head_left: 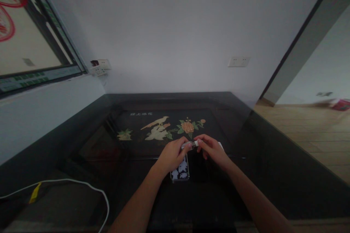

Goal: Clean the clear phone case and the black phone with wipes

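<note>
My left hand is closed, thumb and fingers pinching a small clear, silvery piece. My right hand is closed too, pinching a small white piece between thumb and forefinger. The two pieces meet end to end between my fingertips; whether they are joined I cannot tell. A bit of something white shows beyond the right hand's knuckles. Below my left hand lies a phone-shaped thing in a clear-edged case with a pale pattern on black, its upper end hidden by the hand.
The glossy black table has a bird-and-flower picture on its top. A white cable with a yellow tag curves across the left. Wall sockets sit above the far edge, with a plugged-in adapter at left.
</note>
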`<state>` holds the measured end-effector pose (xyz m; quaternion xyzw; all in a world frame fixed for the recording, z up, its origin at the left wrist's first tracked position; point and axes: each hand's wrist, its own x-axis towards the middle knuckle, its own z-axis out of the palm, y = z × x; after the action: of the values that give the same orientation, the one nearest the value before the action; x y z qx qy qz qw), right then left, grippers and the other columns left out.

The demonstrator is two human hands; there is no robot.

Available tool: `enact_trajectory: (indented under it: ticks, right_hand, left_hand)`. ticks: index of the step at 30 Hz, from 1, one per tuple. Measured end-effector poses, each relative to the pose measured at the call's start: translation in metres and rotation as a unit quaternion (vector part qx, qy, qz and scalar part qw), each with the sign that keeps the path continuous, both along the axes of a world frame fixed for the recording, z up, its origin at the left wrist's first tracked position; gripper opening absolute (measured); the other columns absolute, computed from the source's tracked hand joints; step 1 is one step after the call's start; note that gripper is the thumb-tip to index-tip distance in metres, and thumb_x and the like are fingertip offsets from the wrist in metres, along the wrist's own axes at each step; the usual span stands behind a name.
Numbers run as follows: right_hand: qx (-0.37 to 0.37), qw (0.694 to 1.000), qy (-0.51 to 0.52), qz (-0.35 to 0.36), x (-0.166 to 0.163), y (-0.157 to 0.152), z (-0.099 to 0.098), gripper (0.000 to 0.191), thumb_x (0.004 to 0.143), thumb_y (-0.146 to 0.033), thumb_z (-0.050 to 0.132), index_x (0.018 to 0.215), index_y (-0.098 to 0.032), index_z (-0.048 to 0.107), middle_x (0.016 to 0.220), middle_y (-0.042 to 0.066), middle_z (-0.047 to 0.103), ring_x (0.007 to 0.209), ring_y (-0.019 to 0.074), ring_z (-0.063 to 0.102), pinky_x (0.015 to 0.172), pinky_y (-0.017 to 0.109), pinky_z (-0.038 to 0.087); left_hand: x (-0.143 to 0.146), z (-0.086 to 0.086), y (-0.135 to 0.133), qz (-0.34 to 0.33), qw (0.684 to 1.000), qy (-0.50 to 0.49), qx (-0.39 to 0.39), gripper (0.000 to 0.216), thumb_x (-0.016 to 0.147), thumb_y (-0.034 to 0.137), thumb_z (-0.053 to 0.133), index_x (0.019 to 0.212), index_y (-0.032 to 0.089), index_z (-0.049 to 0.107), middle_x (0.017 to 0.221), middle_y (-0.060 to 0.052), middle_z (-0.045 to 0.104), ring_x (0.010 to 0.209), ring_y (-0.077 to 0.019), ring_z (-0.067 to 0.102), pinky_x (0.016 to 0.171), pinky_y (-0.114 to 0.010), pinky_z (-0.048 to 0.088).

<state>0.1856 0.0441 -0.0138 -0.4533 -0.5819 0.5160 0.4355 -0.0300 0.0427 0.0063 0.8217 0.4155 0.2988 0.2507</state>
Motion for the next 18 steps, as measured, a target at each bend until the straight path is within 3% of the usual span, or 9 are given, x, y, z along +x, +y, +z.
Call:
enact_trajectory:
  ticks: [9, 14, 18]
  right_hand:
    - [-0.01, 0.997, 0.07, 0.001, 0.0031, -0.0009, 0.0021, 0.038, 0.078, -0.049, 0.08, 0.103, -0.023, 0.069, 0.092, 0.003, 0.068, 0.081, 0.0176, 0.064, 0.053, 0.022, 0.049]
    - [-0.004, 0.999, 0.035, -0.004, 0.0007, 0.0022, -0.0049, 0.038, 0.084, -0.057, 0.072, 0.1, -0.023, 0.069, 0.078, 0.002, 0.066, 0.07, 0.0173, 0.063, 0.047, 0.023, 0.046]
    - [0.012, 0.999, 0.03, 0.007, -0.0001, 0.0013, -0.0033, 0.032, 0.085, -0.053, 0.073, 0.096, -0.022, 0.069, 0.076, 0.001, 0.066, 0.07, 0.0171, 0.063, 0.05, 0.024, 0.048]
  left_hand:
    - [-0.0008, -0.0015, 0.0006, 0.001, 1.0, -0.003, -0.002, 0.034, 0.105, 0.045, 0.037, 0.104, 0.023, 0.063, 0.091, -0.003, 0.069, 0.087, -0.0198, 0.065, 0.077, -0.027, 0.045]
    - [0.0001, -0.0007, 0.0001, -0.003, 1.0, 0.003, 0.0, 0.033, 0.105, 0.045, 0.038, 0.101, 0.023, 0.062, 0.089, -0.002, 0.069, 0.085, -0.0195, 0.065, 0.076, -0.027, 0.044]
    - [0.0001, 0.0003, -0.0003, -0.003, 1.0, -0.001, 0.005, 0.032, 0.105, 0.044, 0.038, 0.102, 0.024, 0.063, 0.091, -0.003, 0.07, 0.087, -0.0197, 0.066, 0.077, -0.027, 0.045]
